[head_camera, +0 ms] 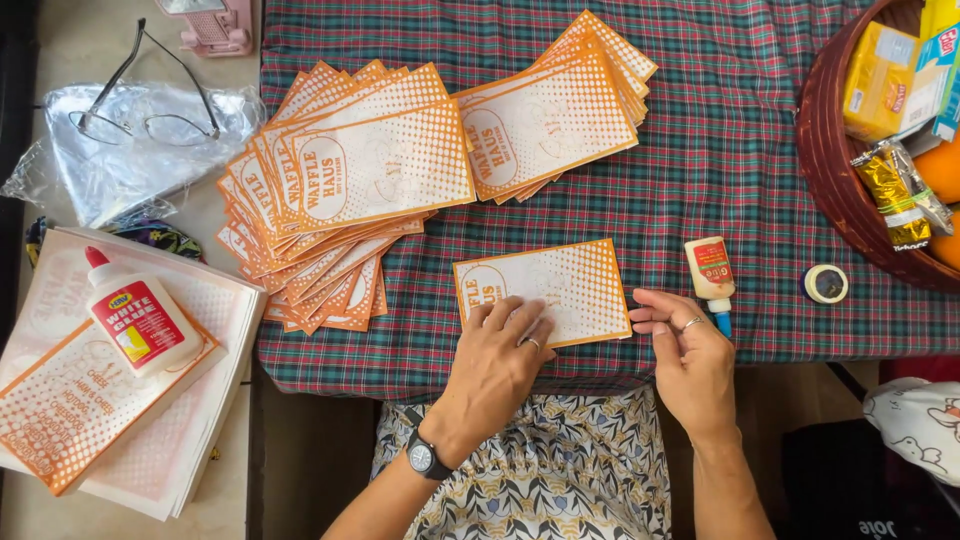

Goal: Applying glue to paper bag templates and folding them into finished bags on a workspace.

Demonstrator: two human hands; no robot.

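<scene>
With the left hand (497, 352) pressed flat on the orange paper bag (545, 292) at the surface's near edge and the right hand (688, 352) loose, empty beside it, uneven pressure risks a crooked, wrinkled seam, or knocking the small glue bottle (710, 272)

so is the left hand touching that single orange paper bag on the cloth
Touching. The head view shows the left hand lying flat with its fingers on the single orange paper bag, no gap between them.

Spectacles (150, 105) lie on a clear plastic bag (130, 150) at the far left. A big glue bottle (138, 315) rests on printed sheets (90, 420) near left; a brown basket (835, 170) of packets sits far right, a tape roll (826, 284) beside it
</scene>
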